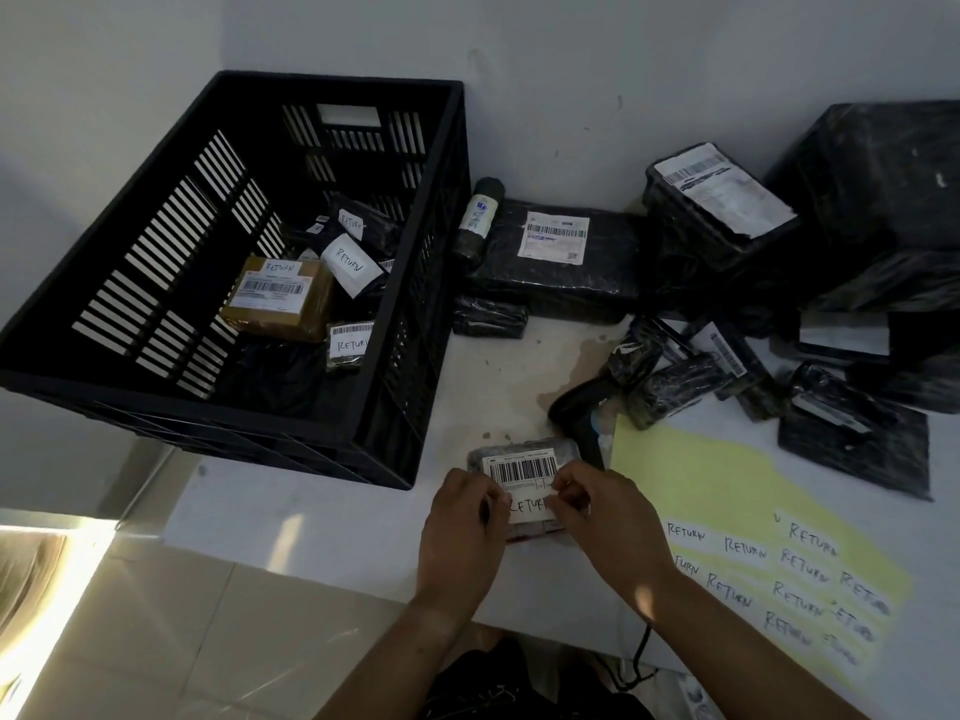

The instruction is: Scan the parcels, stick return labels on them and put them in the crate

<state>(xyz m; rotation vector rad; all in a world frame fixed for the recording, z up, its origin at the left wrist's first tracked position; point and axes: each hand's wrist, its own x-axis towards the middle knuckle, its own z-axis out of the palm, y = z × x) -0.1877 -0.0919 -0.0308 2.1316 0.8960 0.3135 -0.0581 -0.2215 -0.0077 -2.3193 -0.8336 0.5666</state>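
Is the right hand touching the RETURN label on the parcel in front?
Touching. In the head view the right hand pinches the right edge of the RETURN label on the parcel; the left hand pinches its left edge.

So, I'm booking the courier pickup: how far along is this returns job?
Done: at least four labelled parcels lie in the crate. In hand: left hand and right hand pinch a RETURN label against a small parcel. Left: the pile at right bears no RETURN labels; spare ones wait on the yellow sheet.

Dim, soft focus; sunlight glares lower left, edges bend outward.
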